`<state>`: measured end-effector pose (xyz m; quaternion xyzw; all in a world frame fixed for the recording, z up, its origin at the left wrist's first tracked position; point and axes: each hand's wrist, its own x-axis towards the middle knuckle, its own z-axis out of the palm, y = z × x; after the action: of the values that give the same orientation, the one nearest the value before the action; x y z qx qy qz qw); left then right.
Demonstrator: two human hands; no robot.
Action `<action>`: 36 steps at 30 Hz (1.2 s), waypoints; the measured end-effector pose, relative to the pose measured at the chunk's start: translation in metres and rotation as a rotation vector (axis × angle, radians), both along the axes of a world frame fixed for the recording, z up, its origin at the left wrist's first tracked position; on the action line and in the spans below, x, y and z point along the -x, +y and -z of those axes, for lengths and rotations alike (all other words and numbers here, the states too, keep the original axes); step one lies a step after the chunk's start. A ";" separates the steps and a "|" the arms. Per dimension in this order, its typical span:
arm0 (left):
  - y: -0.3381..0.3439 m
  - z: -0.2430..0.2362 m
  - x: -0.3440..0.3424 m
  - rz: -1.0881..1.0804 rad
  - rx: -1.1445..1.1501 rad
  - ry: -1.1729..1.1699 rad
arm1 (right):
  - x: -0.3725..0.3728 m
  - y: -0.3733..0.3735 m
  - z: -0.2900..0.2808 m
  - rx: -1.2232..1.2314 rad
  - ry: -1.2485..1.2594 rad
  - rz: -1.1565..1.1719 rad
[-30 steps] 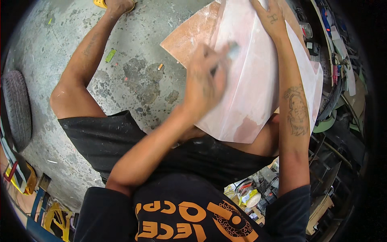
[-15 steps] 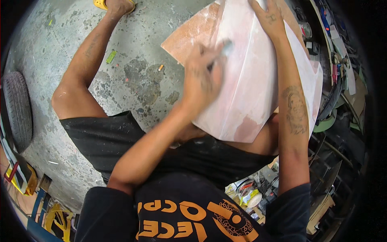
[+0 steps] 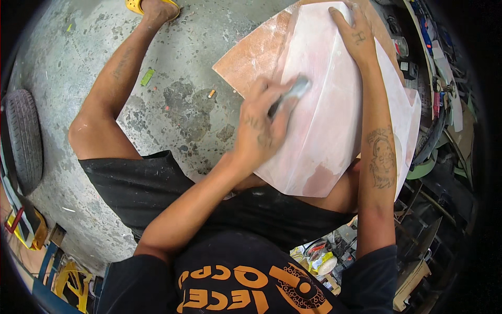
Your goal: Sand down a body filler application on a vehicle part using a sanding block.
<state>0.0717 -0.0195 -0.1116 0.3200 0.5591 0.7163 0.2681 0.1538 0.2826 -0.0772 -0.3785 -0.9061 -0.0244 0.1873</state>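
A faceted panel (image 3: 319, 131), dusty white with pinkish patches, leans across my right thigh, its pointed lower end towards me. My left hand (image 3: 261, 123) is curled around a small grey block (image 3: 299, 87), whose pale end lies at the panel's left face; motion blurs it, and its underside is hidden. At the panel's far end my right hand (image 3: 357, 37) grips the upper edge, with the thumb side on the white face and some fingertips out of sight. A brown, dust-covered sheet-like part (image 3: 256, 52) spreads out beyond the panel's left side.
Stained concrete floor (image 3: 198, 63) lies to the left, with a green scrap (image 3: 147, 77) and a cigarette butt (image 3: 211, 93) on it. A tyre (image 3: 24, 141) stands at the far left. Cluttered shelving with dark parts (image 3: 444, 183) fills the right side.
My left hand has drawn the block a little towards me along the panel. The whole view has shifted slightly; my right hand keeps its hold on the far end.
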 end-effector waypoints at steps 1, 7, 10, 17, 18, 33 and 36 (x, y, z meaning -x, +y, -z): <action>0.012 0.005 0.011 -0.003 0.022 0.093 | 0.012 -0.008 -0.006 0.027 0.033 -0.026; -0.017 -0.011 -0.004 0.095 0.089 -0.005 | 0.002 -0.009 -0.002 -0.010 0.066 -0.085; 0.022 0.013 0.024 0.044 0.137 0.159 | 0.013 -0.013 -0.008 0.019 0.069 -0.071; 0.004 0.002 0.007 0.034 0.086 0.073 | 0.005 -0.004 0.003 0.036 0.075 -0.043; 0.011 0.009 0.016 0.035 0.081 0.128 | 0.009 -0.008 0.004 0.044 0.076 -0.046; 0.041 0.032 0.043 -0.094 0.063 -0.189 | 0.003 -0.016 -0.016 0.216 0.128 -0.034; 0.016 0.024 0.047 -0.022 0.217 -0.337 | 0.012 -0.025 -0.031 0.133 0.012 0.051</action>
<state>0.0252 -0.0033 -0.1357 0.1589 0.5836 0.6982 0.3830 0.1419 0.2580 -0.0462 -0.4131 -0.8947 0.0335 0.1664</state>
